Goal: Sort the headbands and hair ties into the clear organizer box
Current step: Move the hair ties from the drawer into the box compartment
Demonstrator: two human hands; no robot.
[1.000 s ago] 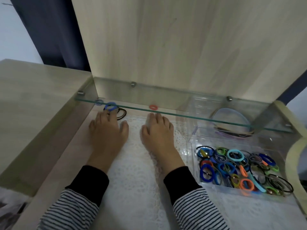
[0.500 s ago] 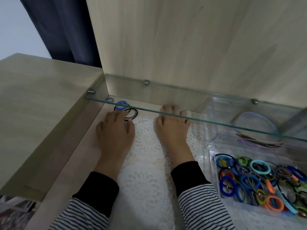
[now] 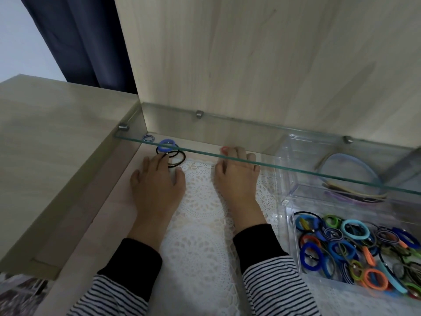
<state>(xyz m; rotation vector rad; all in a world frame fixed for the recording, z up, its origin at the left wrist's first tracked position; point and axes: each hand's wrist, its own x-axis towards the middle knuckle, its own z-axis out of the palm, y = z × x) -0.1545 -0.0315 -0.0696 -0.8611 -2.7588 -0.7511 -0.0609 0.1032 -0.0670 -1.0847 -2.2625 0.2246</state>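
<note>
Both hands are lying palm-down on the white lace mat, fingers spread flat, neither one gripping anything. Left hand is reaching its fingertips onto the thin black elastic hair ties at the far left, likely pinning them to drag them back out from under the clear glass shelf, since the shelf is leaving little room to pinch from above. Right hand is sliding its fingertips under that shelf edge, touching or just beside the small coral-red hair tie; real contact is hard to tell through the glass. Blue fabric hair tie and small pale-blue thin ring tie are sitting farther back on the left, not yet reached. Clear plastic organizer box is standing at the right, partly tucked under the shelf. Its near compartment is holding a dense pile of coloured hair ties (blue, green, teal, orange, black). Its far compartment is holding the curved headbands, a light-blue one on top of thinner yellowish and purple ones. Judging by this, sorting is mostly done, with only the strays at the far left and centre remaining.
</note>
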